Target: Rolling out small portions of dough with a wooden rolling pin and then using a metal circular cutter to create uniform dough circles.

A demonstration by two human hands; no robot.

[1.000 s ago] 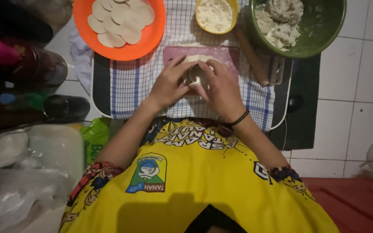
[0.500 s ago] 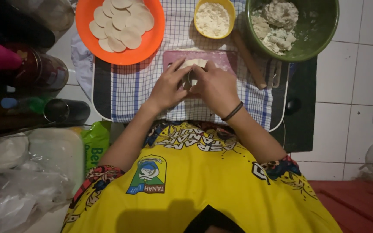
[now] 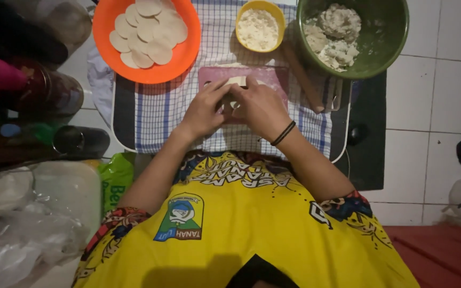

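Mostly crowded ahead of hands, open tile only to the right. Checked cloth (image 3: pixel 156 114) w/ blue stripes spread under both hands, its near edge just short of the yellow shirt; dark mat edge (image 3: pixel 366 133) showing beyond cloth on right. Green bowl (image 3: pixel 390 37), 1, ahead-right of right hand, holding lumpy pale filling. Orange plate (image 3: pixel 185 53), 1, ahead-left of left hand, approx 8–9 round dough discs (image 3: pixel 148 29) stacked overlapping, exact count unclear. Yellow bowl (image 3: pixel 260 26), 1, straight ahead of hands, w/ flour-like powder. Pink board (image 3: pixel 273 77), 1, directly under fingertips. Wooden rolling pin (image 3: pixel 302 80), 1, just right of board. Bottles & jars packed far left, little room there.

Left hand (image 3: pixel 204 109) & right hand (image 3: pixel 260 106) meeting over board, fingers curled, pinching 1 small pale dough piece (image 3: pixel 237 81) between them; piece mostly hidden by fingers. Black band on right wrist.
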